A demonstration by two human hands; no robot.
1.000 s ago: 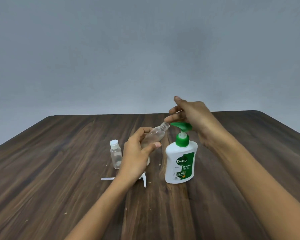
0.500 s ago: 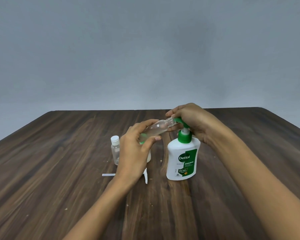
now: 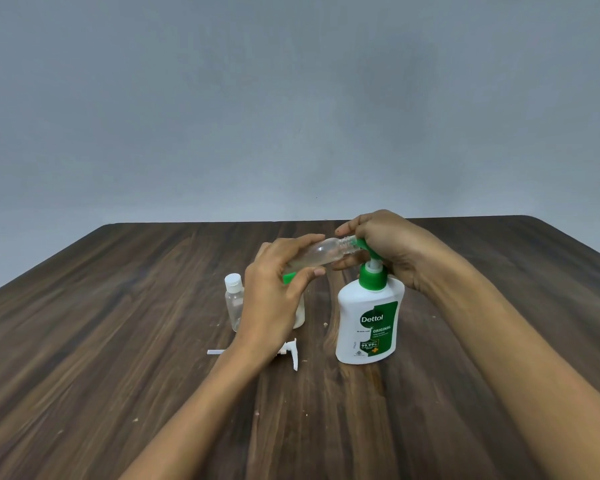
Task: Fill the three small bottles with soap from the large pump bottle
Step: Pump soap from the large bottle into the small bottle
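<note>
**Bottles grouped mid-desk**

I am seeing the pump bottle (image 3: 369,320) standing on the desk (image 3: 118,341), right of centre. My left hand (image 3: 274,299) is holding a small bottle (image 3: 321,252) tilted, mouth at the nozzle under my right hand (image 3: 388,247). A capped small bottle (image 3: 234,301) is standing left, a loose sprayer head (image 3: 288,353) lying before it.
</note>
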